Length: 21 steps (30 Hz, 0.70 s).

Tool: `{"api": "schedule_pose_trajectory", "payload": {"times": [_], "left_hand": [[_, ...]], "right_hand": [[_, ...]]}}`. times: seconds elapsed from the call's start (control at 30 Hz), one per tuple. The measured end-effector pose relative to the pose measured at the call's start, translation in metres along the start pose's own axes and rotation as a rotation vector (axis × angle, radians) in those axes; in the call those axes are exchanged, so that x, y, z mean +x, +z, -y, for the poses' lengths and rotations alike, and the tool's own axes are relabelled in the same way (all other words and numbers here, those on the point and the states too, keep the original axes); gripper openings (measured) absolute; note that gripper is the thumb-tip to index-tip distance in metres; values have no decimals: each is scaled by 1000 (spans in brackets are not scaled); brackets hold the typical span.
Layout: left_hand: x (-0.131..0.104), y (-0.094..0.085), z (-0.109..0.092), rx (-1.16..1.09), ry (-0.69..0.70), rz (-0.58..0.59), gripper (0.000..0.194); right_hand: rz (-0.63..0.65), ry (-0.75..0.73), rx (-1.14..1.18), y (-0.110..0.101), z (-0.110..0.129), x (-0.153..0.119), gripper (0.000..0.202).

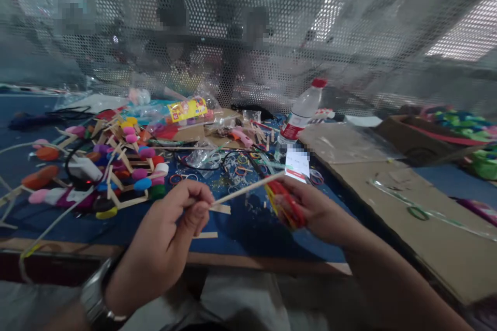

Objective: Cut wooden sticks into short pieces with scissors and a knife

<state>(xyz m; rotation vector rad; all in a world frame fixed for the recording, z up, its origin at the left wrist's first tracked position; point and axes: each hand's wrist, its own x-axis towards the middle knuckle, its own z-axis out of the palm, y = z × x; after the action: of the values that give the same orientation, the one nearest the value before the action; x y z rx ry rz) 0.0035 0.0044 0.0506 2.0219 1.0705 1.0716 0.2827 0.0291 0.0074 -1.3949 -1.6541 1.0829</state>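
Above the flat blue tabletop (pixel 248 245), the left hand (pixel 163 232) at eight o'clock and right hand (pixel 318 207) at four are working bare, the right clutching a red-and-yellow-handled tool (pixel 290 208). Too light a left pinch could be letting the thin pale wooden stick (pixel 244 190) twist; it is pointing from those fingertips toward two o'clock.

A stick (pixel 248 189) spans from the left hand (pixel 165 235) to the right hand (pixel 322 212) above the surface (pixel 252 248). Strips (pixel 206 235) lie beside the left hand, near the front edge. A heap (pixel 134 173) fills the left, rubber bands (pixel 240 170) the middle. The bottle (pixel 303 108) stands behind the right hand. Right lies cardboard (pixel 361 181), a box (pixel 407 139) behind it.
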Motion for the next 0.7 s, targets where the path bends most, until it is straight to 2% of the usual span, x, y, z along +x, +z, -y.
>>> {"api": "schedule_pose_trajectory", "payload": {"times": [0.07,0.17,0.33,0.5,0.7], "left_hand": [[16,4,-5,-124,-2,-42,20],[44,14,-11,-347,18,-65,23],[80,35,-6,-640,67,-73,17],[81,45,16,-697,26,-77,19],[66,45,31,-689,14,-100,21]], "right_hand": [[24,3,225,3,11,0,37],[44,16,577,19,29,6,33],[59,-3,798,52,46,30,29],[22,-50,830,60,33,52,42],[66,-102,722,48,13,55,44]]}}
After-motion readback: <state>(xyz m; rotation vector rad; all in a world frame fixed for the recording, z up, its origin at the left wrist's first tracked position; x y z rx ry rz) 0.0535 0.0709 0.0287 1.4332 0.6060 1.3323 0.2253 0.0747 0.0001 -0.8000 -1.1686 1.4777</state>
